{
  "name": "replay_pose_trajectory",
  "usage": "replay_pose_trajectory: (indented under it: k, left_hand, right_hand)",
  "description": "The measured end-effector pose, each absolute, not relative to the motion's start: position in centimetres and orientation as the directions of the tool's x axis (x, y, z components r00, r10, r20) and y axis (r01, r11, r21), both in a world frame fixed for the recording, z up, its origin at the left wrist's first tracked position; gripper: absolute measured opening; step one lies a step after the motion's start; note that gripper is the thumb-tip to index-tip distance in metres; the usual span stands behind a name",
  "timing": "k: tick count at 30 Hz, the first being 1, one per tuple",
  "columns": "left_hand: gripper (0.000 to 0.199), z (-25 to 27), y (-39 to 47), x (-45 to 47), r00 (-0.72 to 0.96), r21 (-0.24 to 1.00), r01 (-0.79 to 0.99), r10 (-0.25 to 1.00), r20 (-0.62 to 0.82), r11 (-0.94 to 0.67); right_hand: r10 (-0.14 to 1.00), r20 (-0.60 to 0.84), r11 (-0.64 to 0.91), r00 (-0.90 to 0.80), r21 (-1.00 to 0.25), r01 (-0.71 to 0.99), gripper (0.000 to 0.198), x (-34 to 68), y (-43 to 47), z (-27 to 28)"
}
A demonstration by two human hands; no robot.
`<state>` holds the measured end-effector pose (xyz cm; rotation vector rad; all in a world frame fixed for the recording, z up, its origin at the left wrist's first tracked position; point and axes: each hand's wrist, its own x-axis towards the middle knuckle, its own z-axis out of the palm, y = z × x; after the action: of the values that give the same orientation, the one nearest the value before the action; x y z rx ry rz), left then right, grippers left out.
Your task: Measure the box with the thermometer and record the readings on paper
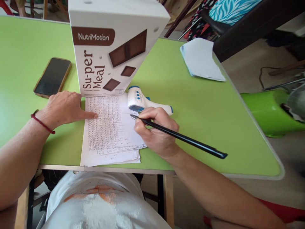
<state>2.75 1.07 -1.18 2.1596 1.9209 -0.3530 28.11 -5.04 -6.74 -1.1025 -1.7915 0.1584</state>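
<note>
My right hand (159, 132) gripped a slim black pen (188, 137); my left hand (62, 108), thumb wide, touched handwritten white paper (106, 130).

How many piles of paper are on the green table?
2. The written pile is in front, touched by the left hand and apparently the pen. The blank-topped pile lies by the right edge of the table. More could hide behind the box.
</note>
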Motion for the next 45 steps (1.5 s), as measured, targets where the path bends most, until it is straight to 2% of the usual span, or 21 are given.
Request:
replay_pose_trajectory:
  k: [5,8,11,15,19,22,23,25,27,29,31,34,38,41,43,45]
  left_hand:
    - [0.077,-0.9,1.0,2.8,0.130,-0.023,0.989,0.925,-0.357,-0.148]
    - [0.077,-0.7,0.9,2.7,0.138,-0.039,0.986,0.922,-0.361,-0.163]
    - [0.077,-0.6,0.9,2.6,0.140,-0.050,0.984,0.921,-0.363,-0.170]
    - [0.077,-0.6,0.8,2.8,0.138,-0.057,0.984,0.921,-0.363,-0.170]
    - [0.075,-0.5,0.8,2.6,0.125,-0.051,0.987,0.930,-0.344,-0.152]
    - [0.072,-0.5,1.2,1.7,0.073,0.038,0.997,0.960,-0.271,-0.065]
    - [0.073,-0.5,1.4,1.3,0.049,0.122,0.992,0.976,-0.214,-0.023]
    - [0.079,-0.8,1.8,0.6,0.016,0.366,0.931,0.999,-0.046,0.002]
    - [0.094,-1.4,2.2,0.2,0.030,0.590,0.801,0.990,0.138,-0.106]
    - [0.106,-2.1,2.7,0.3,0.089,0.708,0.661,0.963,0.254,-0.247]
    - [0.110,-2.7,3.0,0.7,0.154,0.778,0.543,0.948,0.279,-0.317]
    - [0.105,-3.5,3.5,1.1,0.185,0.850,0.419,0.947,0.264,-0.319]
    - [0.094,-3.7,4.3,1.0,0.139,0.859,0.450,0.969,0.204,-0.245]
    - [0.086,-3.3,4.6,0.9,0.130,0.857,0.469,0.976,0.174,-0.216]
    - [0.081,-2.9,4.4,1.0,0.106,0.866,0.454,0.977,0.183,-0.211]
    - [0.079,-2.4,3.8,1.1,0.091,0.875,0.433,0.976,0.196,-0.216]
  right_hand:
    - [0.658,0.693,0.631,-0.294,-0.295,0.717,0.019,29.5,-5.1,-5.2]
    - [0.665,0.612,0.614,-0.428,-0.121,0.780,0.022,30.3,-5.2,-4.7]
    - [0.649,0.512,0.639,-0.562,0.033,0.768,0.020,30.8,-5.4,-4.4]
    - [0.641,0.412,0.685,-0.648,0.076,0.725,0.021,30.6,-5.6,-4.2]
    - [0.645,0.377,0.725,-0.665,-0.026,0.688,0.018,30.5,-5.5,-4.5]
    - [0.681,0.501,0.689,-0.534,-0.193,0.698,0.021,31.1,-4.7,-5.2]
    - [0.705,0.541,0.649,-0.459,-0.232,0.724,0.026,31.4,-4.3,-5.5]
    - [0.760,0.564,0.533,-0.322,-0.258,0.806,0.037,32.1,-3.3,-6.2]
    - [0.821,0.513,0.417,-0.252,-0.236,0.878,0.049,32.6,-2.4,-6.8]
    - [0.867,0.439,0.353,-0.236,-0.205,0.913,0.056,32.8,-1.7,-7.4]
    - [0.892,0.382,0.334,-0.242,-0.197,0.922,0.055,32.8,-1.3,-7.9]
    - [0.913,0.333,0.324,-0.235,-0.243,0.914,0.048,32.8,-0.9,-8.4]
    - [0.901,0.412,0.298,-0.136,-0.359,0.885,0.047,32.6,-1.1,-7.8]
    - [0.869,0.492,0.371,-0.043,-0.593,0.715,0.039,31.3,-2.3,-5.9]
    - [0.893,0.449,0.399,-0.006,-0.787,0.470,0.027,29.8,-3.6,-4.3]
    - [0.936,0.349,0.350,-0.040,-0.916,0.195,0.017,28.4,-4.9,-3.3]
